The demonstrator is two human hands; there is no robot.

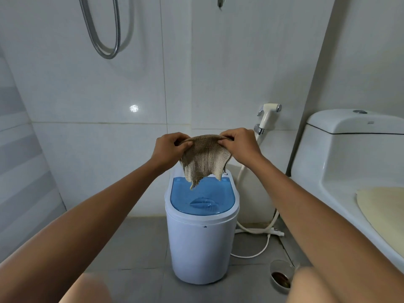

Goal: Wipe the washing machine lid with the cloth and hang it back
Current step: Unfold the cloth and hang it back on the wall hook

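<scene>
A small white washing machine (201,243) stands on the grey floor with its blue see-through lid (202,197) closed. Above the lid's far end hangs a brown knitted cloth (203,160), stretched out between both hands. My left hand (169,149) pinches the cloth's upper left corner and my right hand (239,145) pinches its upper right corner. The cloth's lower tip dangles just over the back of the lid; whether it touches is unclear.
A white toilet (349,171) with a cream seat cover stands at the right. A bidet sprayer (267,115) hangs on the tiled wall, its hose trailing to the floor. A floor drain (281,277) lies at lower right. A shower hose (105,36) loops at upper left.
</scene>
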